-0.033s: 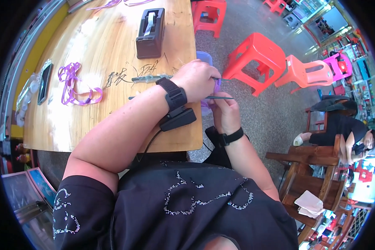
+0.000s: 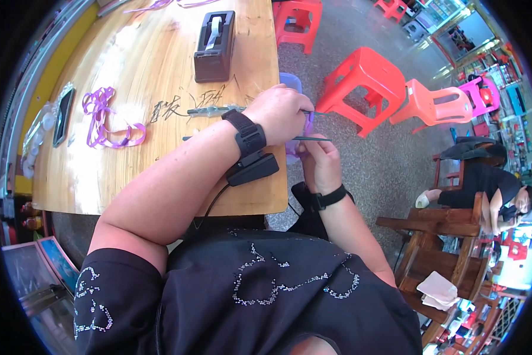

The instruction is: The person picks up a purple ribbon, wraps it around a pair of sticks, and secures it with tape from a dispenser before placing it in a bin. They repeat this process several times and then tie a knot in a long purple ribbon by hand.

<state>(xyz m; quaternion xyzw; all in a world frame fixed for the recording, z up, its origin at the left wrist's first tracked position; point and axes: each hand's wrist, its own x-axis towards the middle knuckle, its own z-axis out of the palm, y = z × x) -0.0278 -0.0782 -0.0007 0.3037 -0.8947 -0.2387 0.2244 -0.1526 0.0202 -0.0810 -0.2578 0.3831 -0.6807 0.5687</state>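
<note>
My left hand [image 2: 278, 113] reaches past the table's right edge, palm down, its fingers closed around a purple ribbon [image 2: 308, 122]. Just below it, my right hand [image 2: 324, 164] pinches at the lower part of the same ribbon; its fingertips are partly hidden. A thin dark rod [image 2: 313, 138] passes under my left wrist and sticks out beyond the edge, touching the right hand's fingers. Another dark rod, partly in clear wrap [image 2: 210, 111], lies on the table and runs behind the left hand. Both wrists wear black straps.
The wooden table [image 2: 159, 177] carries a black tape dispenser [image 2: 214, 50], a loose purple ribbon bundle [image 2: 103, 121] and a dark phone-like slab [image 2: 63, 118]. A bluish bin [image 2: 291, 81] stands beside the table edge. Red stools [image 2: 363, 86] and a wooden chair [image 2: 434, 222] are rightward; a person [image 2: 485, 189] sits there.
My right hand has shifted very slightly at the ribbon. Nothing else has visibly changed.
</note>
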